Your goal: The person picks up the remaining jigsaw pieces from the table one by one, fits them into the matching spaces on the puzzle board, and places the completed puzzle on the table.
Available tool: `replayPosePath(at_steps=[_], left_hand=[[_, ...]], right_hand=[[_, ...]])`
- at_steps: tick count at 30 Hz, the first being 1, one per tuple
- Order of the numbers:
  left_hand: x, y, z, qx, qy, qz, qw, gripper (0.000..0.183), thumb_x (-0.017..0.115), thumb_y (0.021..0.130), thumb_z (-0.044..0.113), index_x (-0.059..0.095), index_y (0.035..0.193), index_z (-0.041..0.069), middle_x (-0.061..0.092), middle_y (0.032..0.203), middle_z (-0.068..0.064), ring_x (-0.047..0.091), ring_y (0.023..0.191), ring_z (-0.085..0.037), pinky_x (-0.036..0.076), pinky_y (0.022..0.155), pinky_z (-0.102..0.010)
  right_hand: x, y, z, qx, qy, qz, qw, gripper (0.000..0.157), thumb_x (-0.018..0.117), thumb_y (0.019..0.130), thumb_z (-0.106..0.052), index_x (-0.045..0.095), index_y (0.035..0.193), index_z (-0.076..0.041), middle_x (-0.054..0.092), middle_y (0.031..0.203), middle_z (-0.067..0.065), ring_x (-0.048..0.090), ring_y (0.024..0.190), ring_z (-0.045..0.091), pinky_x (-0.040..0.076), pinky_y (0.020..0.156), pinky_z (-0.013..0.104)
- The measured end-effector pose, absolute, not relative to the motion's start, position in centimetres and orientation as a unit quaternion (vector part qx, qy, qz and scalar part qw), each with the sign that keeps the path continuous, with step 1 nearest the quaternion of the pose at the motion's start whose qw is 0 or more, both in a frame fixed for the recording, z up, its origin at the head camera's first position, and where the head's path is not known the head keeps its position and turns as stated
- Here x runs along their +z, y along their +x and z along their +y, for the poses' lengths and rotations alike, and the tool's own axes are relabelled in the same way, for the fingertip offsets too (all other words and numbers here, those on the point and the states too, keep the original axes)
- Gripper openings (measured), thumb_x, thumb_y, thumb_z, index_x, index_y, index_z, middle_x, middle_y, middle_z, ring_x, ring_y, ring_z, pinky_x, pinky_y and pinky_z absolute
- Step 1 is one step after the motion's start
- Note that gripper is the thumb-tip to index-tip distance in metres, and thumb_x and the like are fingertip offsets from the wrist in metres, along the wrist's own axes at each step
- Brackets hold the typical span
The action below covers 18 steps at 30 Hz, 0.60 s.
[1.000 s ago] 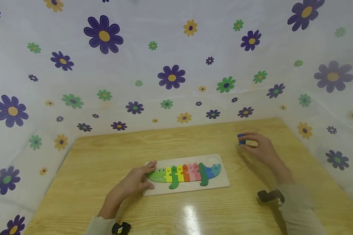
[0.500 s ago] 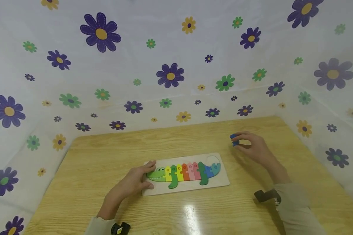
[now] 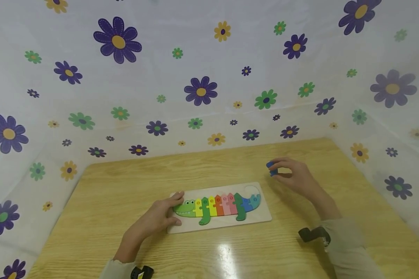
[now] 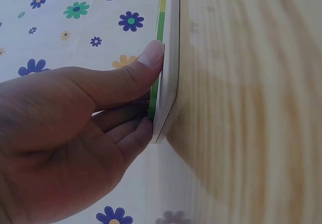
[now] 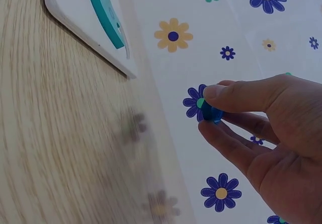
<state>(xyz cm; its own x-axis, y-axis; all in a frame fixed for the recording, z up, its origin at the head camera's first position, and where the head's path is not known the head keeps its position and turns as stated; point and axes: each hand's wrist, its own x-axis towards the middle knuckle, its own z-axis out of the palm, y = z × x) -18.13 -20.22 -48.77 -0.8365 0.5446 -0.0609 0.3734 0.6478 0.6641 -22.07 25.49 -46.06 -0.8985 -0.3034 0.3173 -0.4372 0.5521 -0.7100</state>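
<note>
A wooden puzzle board [image 3: 265,214] lies on the table, bearing a crocodile [image 3: 206,209] of coloured, numbered pieces. At the tail's upper tip a curled recess [image 3: 253,190] shows bare wood. My left hand [image 3: 160,213] rests on the board's left end, beside the green head. In the left wrist view, the thumb of the left hand [image 4: 75,113] lies flat on the board's face, with other fingers at its end. My right hand [image 3: 298,178] pinches a small blue puzzle piece [image 3: 272,169] above the table, to the right of the board's far corner. Fingers partly hide this piece [image 5: 212,114].
The wood-grain table [image 3: 181,255] extends around the board. White cloth [image 3: 167,69] printed with flowers stands behind it and at both sides. Each wrist wears a black camera mount, the left one [image 3: 143,272] near the front edge of view and the right one [image 3: 314,235] above the table.
My right hand has moved left toward the tail end of the board with the blue puzzle piece. The left hand and the board have stayed in place.
</note>
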Motion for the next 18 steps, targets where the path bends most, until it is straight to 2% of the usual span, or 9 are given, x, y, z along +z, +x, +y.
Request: replayPosePath(at_steps=[9, 18], left_hand=[[-48.9, -18.2, -20.3, 0.334, 0.26, 0.897, 0.127, 0.068, 0.081, 0.086, 0.011, 0.052, 0.145, -0.007, 0.036, 0.161, -0.016, 0.03, 0.15, -0.035, 0.028, 0.12, -0.05], [-48.8, -18.1, -20.2, 0.331, 0.256, 0.899, 0.129, 0.068, 0.081, 0.087, 0.01, 0.051, 0.145, -0.007, 0.036, 0.162, -0.016, 0.03, 0.151, -0.034, 0.028, 0.12, -0.05]], right_hand=[[-46.2, -22.0, 25.0, 0.435, 0.23, -0.868, 0.064, 0.02, 0.076, 0.086, 0.012, 0.074, 0.103, 0.001, 0.066, 0.129, 0.023, 0.066, 0.115, 0.044, 0.061, 0.084, 0.036], [-45.9, -21.8, 24.2, 0.444, 0.228, -0.866, 0.033, 0.019, 0.075, 0.087, 0.01, 0.074, 0.104, 0.003, 0.066, 0.129, 0.024, 0.065, 0.117, 0.044, 0.061, 0.086, 0.037]])
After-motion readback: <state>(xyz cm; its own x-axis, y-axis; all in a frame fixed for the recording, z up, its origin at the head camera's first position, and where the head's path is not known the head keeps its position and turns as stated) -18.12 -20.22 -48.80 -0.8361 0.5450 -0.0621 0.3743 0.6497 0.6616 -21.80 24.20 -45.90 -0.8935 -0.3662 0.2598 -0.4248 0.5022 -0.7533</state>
